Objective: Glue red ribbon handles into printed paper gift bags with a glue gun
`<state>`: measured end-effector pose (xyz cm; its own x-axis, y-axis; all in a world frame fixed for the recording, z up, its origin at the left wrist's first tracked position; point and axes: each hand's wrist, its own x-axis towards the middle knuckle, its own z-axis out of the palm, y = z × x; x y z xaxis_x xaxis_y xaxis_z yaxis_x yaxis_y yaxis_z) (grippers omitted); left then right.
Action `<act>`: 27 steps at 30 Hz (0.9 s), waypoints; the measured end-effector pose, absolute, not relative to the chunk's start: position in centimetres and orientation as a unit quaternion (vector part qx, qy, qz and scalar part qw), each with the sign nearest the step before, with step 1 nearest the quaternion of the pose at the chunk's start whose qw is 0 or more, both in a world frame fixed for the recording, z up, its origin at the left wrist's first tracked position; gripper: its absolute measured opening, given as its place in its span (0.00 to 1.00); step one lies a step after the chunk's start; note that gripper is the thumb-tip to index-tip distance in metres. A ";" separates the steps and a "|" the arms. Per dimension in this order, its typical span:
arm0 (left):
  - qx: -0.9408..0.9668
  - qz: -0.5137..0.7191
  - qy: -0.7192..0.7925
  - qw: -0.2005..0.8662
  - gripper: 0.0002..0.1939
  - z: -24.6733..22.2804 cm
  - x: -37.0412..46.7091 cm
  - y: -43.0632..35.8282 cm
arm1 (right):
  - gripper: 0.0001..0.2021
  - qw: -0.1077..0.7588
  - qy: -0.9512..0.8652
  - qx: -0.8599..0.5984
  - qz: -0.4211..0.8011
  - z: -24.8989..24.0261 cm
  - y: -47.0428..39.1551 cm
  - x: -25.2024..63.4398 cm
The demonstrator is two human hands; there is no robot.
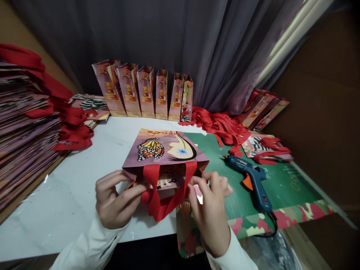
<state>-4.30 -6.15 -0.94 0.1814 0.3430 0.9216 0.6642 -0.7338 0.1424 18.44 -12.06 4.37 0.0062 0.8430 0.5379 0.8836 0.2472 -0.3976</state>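
A purple paper bag (168,150) with a butterfly print lies on its side, its mouth facing me. Two red ribbon handles (157,208) hang from its opening. My left hand (119,197) pinches the left side of the bag's mouth between thumb and fingers. At the right side of the mouth, my right hand (209,198) grips the edge near the handle's end. Part of the bag's printed inside shows between the handles. The fingertips of both hands are partly hidden by the bag's rim and the ribbon.
A blue glue gun (251,178) lies on the green mat (284,187) at right. Several upright bags (147,93) line the back, beside red ribbons (219,123). Flat bags (28,123) are stacked high at left. More bags (263,108) stand at back right.
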 end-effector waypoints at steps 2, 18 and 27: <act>-0.751 -0.546 -0.342 0.142 0.13 -1.0 -4.3 -6.1 | 0.06 0.372 -0.699 -0.611 -0.016 4.5 -12.1 18.6; -0.742 -0.556 -0.347 0.144 0.09 -1.0 -4.3 -6.1 | 0.10 0.499 -0.590 -0.632 -0.063 5.0 -11.5 22.1; -0.733 -0.564 -0.355 0.133 0.11 -1.1 -4.3 -6.1 | 0.16 0.538 -0.598 -0.593 -0.034 4.6 -10.6 24.3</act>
